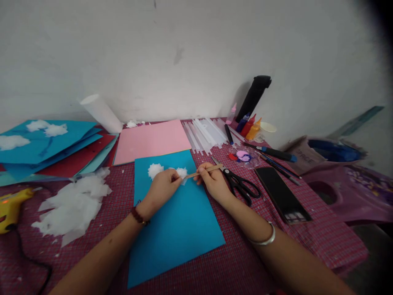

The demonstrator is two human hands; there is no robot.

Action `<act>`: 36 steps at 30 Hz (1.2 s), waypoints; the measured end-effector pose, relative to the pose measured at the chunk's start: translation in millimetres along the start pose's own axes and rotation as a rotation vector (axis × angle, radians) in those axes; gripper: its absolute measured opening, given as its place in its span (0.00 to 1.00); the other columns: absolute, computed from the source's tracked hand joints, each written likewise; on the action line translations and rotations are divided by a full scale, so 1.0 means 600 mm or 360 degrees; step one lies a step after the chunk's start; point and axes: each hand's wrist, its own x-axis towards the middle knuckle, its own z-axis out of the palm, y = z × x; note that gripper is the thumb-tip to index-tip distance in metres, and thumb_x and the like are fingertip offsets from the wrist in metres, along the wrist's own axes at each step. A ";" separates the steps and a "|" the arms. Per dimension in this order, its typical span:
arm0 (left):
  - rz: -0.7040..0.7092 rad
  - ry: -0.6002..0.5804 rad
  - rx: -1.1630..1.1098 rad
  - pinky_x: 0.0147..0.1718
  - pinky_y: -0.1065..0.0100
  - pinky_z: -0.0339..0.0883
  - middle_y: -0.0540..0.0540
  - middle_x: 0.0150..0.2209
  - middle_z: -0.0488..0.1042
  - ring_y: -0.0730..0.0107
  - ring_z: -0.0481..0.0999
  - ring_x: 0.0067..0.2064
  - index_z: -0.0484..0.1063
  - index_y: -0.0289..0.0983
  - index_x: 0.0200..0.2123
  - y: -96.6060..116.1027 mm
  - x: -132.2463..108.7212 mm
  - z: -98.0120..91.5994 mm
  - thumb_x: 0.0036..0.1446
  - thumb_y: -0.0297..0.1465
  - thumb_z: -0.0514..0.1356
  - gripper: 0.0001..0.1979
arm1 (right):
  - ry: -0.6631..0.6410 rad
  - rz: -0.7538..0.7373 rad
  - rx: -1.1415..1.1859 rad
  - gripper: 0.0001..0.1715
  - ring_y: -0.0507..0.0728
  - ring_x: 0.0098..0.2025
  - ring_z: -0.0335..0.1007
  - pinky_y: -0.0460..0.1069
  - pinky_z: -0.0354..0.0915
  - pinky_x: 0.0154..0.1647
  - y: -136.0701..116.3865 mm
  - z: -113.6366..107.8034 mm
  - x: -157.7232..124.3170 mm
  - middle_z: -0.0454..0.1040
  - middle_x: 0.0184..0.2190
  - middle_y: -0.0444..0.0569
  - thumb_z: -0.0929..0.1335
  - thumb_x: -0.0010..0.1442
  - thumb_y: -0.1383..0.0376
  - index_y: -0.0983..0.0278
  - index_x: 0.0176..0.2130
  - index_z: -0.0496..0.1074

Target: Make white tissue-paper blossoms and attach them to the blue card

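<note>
A blue paper sheet (178, 223) lies on the red checked cloth in front of me. Near its top edge sit two white fluffy tufts (155, 169), like small clouds. My left hand (164, 186) rests on the sheet, its fingers pinched against the right tuft (182, 172). My right hand (215, 180) is closed round a thin wooden stick (205, 171), whose tip points left into that tuft. Both forearms reach in from the bottom edge.
Black scissors (241, 184) and a black phone (281, 193) lie right of the sheet. Behind are a pink sheet (152, 141), white strips (204, 133), paint bottles (250, 126) and brushes. White tissue scraps (72, 205), a yellow glue gun (10, 207) and stacked blue sheets (46, 141) lie left.
</note>
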 end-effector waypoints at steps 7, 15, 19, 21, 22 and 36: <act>-0.0199 0.0257 -0.0194 0.24 0.70 0.50 0.55 0.19 0.56 0.73 0.57 0.23 0.53 0.39 0.20 -0.004 0.006 -0.017 0.52 0.36 0.56 0.14 | -0.0042 -0.0106 -0.0124 0.12 0.53 0.25 0.69 0.48 0.63 0.27 -0.009 0.003 -0.009 0.71 0.27 0.44 0.61 0.64 0.57 0.61 0.33 0.65; -0.0181 0.0215 -0.0294 0.24 0.70 0.50 0.56 0.19 0.55 0.74 0.56 0.23 0.53 0.39 0.20 -0.011 0.008 -0.019 0.52 0.35 0.54 0.14 | -0.0053 -0.0107 -0.0163 0.14 0.54 0.25 0.69 0.49 0.63 0.28 -0.006 0.004 -0.012 0.73 0.29 0.45 0.62 0.63 0.54 0.60 0.34 0.68; -0.0152 0.0196 -0.0308 0.24 0.71 0.50 0.55 0.19 0.56 0.74 0.57 0.24 0.54 0.38 0.20 -0.012 0.007 -0.017 0.51 0.36 0.54 0.14 | 0.0005 -0.0086 -0.0081 0.13 0.54 0.25 0.69 0.49 0.64 0.26 -0.010 0.004 -0.011 0.74 0.28 0.45 0.63 0.62 0.55 0.60 0.32 0.69; -0.0158 0.0142 -0.0372 0.24 0.71 0.51 0.55 0.19 0.57 0.75 0.58 0.23 0.56 0.38 0.20 -0.014 0.009 -0.016 0.51 0.37 0.54 0.13 | 0.0157 0.0009 0.0080 0.14 0.54 0.23 0.69 0.48 0.64 0.25 -0.010 0.002 -0.008 0.74 0.25 0.45 0.64 0.60 0.53 0.61 0.31 0.68; -0.0177 0.0084 -0.0428 0.23 0.71 0.52 0.55 0.19 0.59 0.75 0.58 0.23 0.57 0.38 0.21 -0.014 0.010 -0.017 0.52 0.38 0.54 0.13 | 0.0244 0.0067 0.0186 0.15 0.54 0.22 0.68 0.48 0.64 0.23 -0.009 0.001 -0.005 0.74 0.23 0.44 0.64 0.60 0.53 0.61 0.31 0.68; -0.0607 0.0537 -0.0436 0.21 0.74 0.56 0.52 0.22 0.66 0.78 0.62 0.21 0.66 0.36 0.27 -0.071 -0.169 -0.377 0.50 0.38 0.60 0.11 | 0.0118 0.0381 0.0337 0.16 0.55 0.23 0.69 0.54 0.64 0.28 0.015 -0.022 0.003 0.73 0.23 0.54 0.72 0.50 0.50 0.60 0.28 0.74</act>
